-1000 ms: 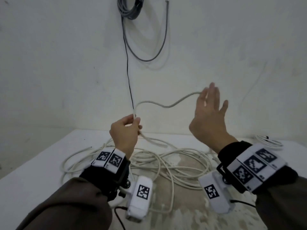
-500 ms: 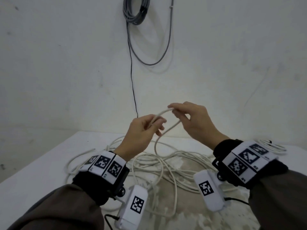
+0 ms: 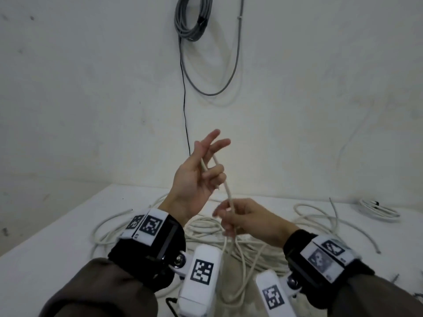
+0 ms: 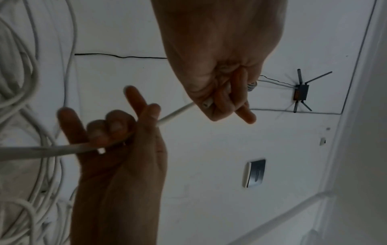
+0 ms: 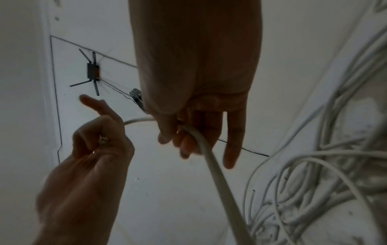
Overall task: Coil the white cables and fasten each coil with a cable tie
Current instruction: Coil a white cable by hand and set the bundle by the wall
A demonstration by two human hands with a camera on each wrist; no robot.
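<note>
Nearest the camera, the right hand (image 3: 246, 219) sits at about five o'clock from the left, its grip clenched round the white cable (image 3: 225, 181), which runs down through its fingers (image 5: 189, 145) into the heap below. Judging by how the strand holds a smooth bend between the hands yet droops in slack loops beneath, it looks light and springy: stiff enough to resist tight turns, smooth enough to slide through a loose fist. It probably wants to be taken a short way back from the cut end, one hand pinning the loops while the other feeds.

Above, at eleven o'clock, the left hand (image 3: 196, 177) is raised palm-up. Its curled lower fingers pinch the cable near its free end (image 4: 206, 104), with the two upper fingers splayed and holding nothing.

The cable is round, off-white and matt, with a blunt cut tip. The rest lies tangled (image 3: 251, 239) on the white worktop (image 3: 57, 225), spreading toward two o'clock. At the far right sits a smaller bundle (image 3: 377, 210) of white cable. Whether it is tied cannot be told.

On the wall at twelve o'clock hangs a grey cable coil (image 3: 192, 19).
</note>
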